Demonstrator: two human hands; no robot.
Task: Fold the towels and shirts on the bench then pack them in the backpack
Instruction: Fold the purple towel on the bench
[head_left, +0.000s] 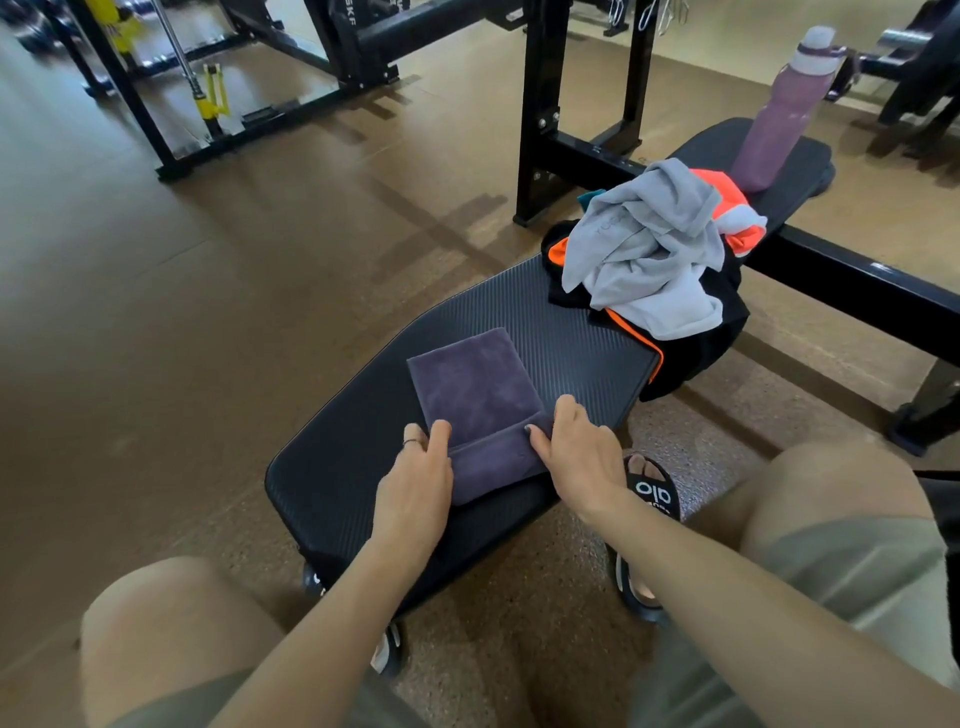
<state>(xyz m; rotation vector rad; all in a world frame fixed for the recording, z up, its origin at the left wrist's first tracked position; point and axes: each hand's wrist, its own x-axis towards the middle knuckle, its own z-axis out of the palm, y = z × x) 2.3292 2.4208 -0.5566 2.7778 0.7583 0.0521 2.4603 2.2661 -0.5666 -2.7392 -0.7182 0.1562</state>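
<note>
A dark purple towel (475, 395) lies folded on the near end of the black bench (576, 343). Its near edge is turned up into a fold. My left hand (415, 483) grips the left end of that fold with thumb and fingers. My right hand (576, 447) pinches the right end of the same fold. Farther along the bench sits a loose heap: a grey shirt (644, 249) on top, an orange and white garment (732, 208) behind it, and a black item with orange trim (691, 343) underneath, hanging over the bench edge.
A pink water bottle (779, 114) stands at the far end of the bench. Black rack frames (540, 104) rise behind and to the left. My knees flank the bench, and my sandalled foot (652, 488) rests on the floor at the right.
</note>
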